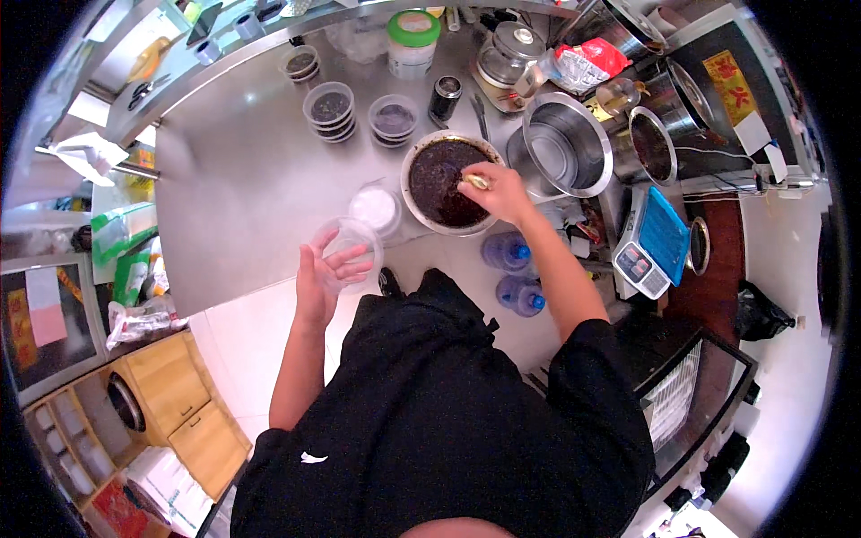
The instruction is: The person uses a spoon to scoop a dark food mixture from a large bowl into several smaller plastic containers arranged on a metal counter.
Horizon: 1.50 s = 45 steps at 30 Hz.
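Observation:
My left hand [324,272] supports a round clear plastic tub [372,252] in front of my body, its fingers showing through the plastic. Over a steel bowl [407,202] of dark, oily sauce [440,178], my right hand [498,190] grips a yellowish handle [477,181]; its lower part is hidden. Between the left hand and the bowl stands a stack of white-looking plastic tubs [373,208]. Farther back are stacks of filled tubs: one tall stack [331,107], one shorter stack [392,120] and one near the rear [299,64].
A large steel pot [602,151] stands right of the bowl, by a glass kettle [514,50]. Behind the bowl are a dark jar [446,94] and a green-lidded bucket [412,54]. A blue-topped scale [656,235] sits at right. Large water bottles [501,250] are below the steel table's edge [232,292].

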Each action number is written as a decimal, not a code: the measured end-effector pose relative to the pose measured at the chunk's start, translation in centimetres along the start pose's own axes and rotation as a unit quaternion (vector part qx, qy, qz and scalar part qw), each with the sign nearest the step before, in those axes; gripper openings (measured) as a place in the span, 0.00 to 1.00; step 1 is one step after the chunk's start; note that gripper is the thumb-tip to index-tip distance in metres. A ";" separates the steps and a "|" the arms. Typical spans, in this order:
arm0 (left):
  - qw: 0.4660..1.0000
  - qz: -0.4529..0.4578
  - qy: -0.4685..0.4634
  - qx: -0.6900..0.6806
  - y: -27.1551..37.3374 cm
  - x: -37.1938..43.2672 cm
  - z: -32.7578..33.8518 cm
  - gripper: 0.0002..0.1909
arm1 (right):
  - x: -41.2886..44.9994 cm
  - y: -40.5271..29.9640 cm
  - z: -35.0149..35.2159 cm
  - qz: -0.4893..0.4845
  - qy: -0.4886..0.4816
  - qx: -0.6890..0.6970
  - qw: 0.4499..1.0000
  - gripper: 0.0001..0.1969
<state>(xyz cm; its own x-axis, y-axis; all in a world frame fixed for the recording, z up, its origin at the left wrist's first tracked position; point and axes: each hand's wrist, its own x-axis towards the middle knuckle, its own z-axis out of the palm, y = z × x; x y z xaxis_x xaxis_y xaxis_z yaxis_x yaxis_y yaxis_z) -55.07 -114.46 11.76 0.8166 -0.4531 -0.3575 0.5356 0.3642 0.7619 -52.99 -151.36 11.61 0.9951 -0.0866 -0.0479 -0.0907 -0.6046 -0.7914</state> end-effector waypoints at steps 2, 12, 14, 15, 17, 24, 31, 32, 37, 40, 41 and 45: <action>0.998 -0.011 0.054 -0.028 -0.4 -0.2 1.0 0.44 | 0.2 1.0 0.6 0.000 0.010 -0.009 1.000 0.15; 0.992 -0.008 0.109 -0.060 -1.4 -0.6 5.4 0.44 | 0.5 4.7 -0.6 0.038 0.117 -0.013 0.992 0.13; 0.992 0.013 0.112 -0.053 -1.4 -0.2 6.4 0.47 | -0.2 5.5 -0.8 0.094 0.145 0.074 0.982 0.12; 0.991 0.013 0.119 -0.054 -1.7 -0.2 6.7 0.47 | -0.9 4.7 -1.2 0.102 0.150 0.154 0.971 0.12; 0.990 0.024 0.129 -0.054 -2.3 -0.2 7.3 0.49 | -2.0 3.0 -2.4 0.110 0.142 0.273 0.945 0.11; 0.984 0.030 0.173 -0.025 -4.2 0.4 8.5 0.50 | -4.2 3.5 -4.1 0.144 0.195 0.354 0.903 0.11; 0.982 0.039 0.187 -0.007 -3.2 3.0 8.8 0.40 | -5.6 6.2 -3.0 0.232 0.248 0.471 0.814 0.11; 0.981 0.038 0.192 -0.013 -2.9 3.4 8.9 0.38 | -5.8 6.1 -2.6 0.234 0.254 0.473 0.811 0.11; 0.990 0.056 0.132 0.011 -1.5 6.7 7.7 0.32 | -5.8 4.0 -2.1 0.239 0.267 0.442 0.823 0.11; 0.973 0.107 0.152 0.137 -1.9 10.3 7.2 0.30 | -5.5 2.8 -1.8 0.227 0.273 0.427 0.831 0.11; 0.947 0.175 0.145 0.229 -2.3 11.4 7.3 0.31 | -5.4 2.5 -1.6 0.226 0.274 0.426 0.832 0.11; 0.781 0.314 0.114 0.527 -2.0 13.7 10.2 0.32 | -5.4 2.2 -1.8 0.214 0.301 0.415 0.832 0.11</action>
<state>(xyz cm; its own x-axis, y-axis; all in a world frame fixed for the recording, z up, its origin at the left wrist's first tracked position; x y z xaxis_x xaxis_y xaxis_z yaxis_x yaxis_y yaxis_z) -47.16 -129.71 10.83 0.9287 -0.2541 0.2700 -0.3627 -0.4711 0.8041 -58.64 -153.60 11.21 0.6556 -0.6855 -0.3166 -0.1242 0.3158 -0.9407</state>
